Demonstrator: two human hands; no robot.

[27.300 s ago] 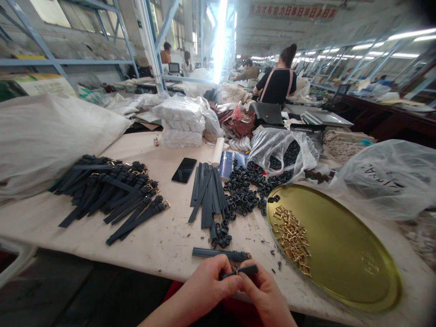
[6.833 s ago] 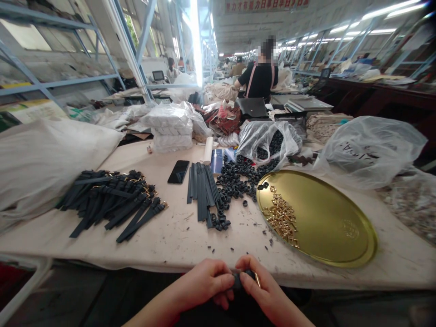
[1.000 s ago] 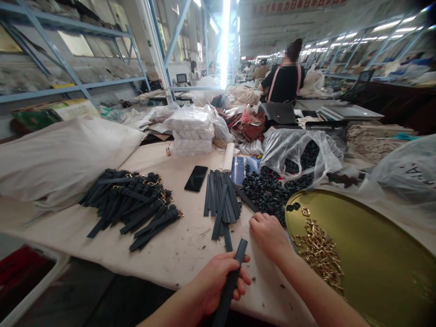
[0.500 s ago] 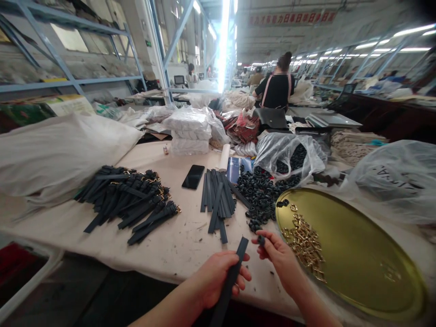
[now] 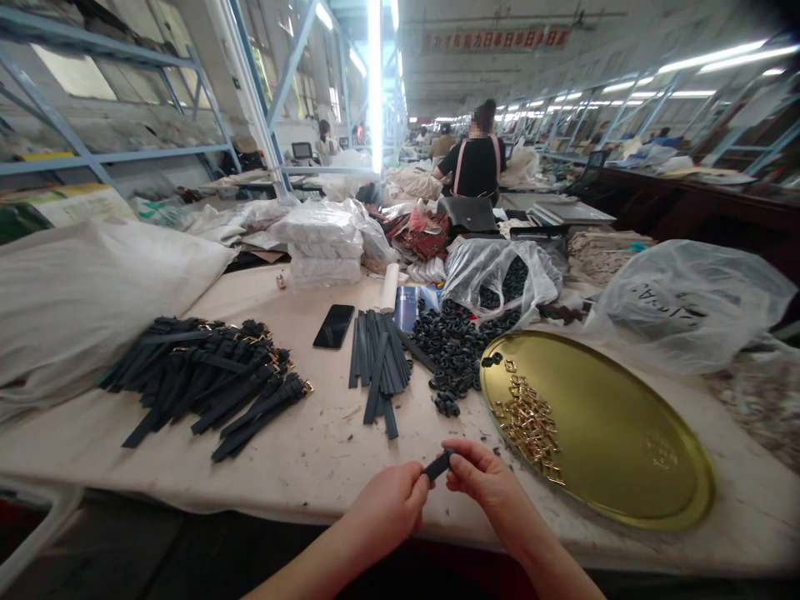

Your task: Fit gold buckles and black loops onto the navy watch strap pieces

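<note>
Near the front edge of the table, my left hand is closed round a dark leather strap, whose short end pokes out towards the right. My right hand pinches a small dark loop at that strap end; the fingers partly hide it, so I cannot tell how far it is over the strap. Beyond my hands lie plain dark straps in a stack and a heap of small dark loops. Gold buckles rest on the left part of an oval gold tray.
Straps with gold buckles are piled at the left beside a white cloth bundle. A phone, a clear bag of loops and wrapped white packs stand farther back. A person faces away beyond the table.
My right hand has brought the small loop left to the strap's end, and both hands now meet there. The view has swung slightly to the right.
</note>
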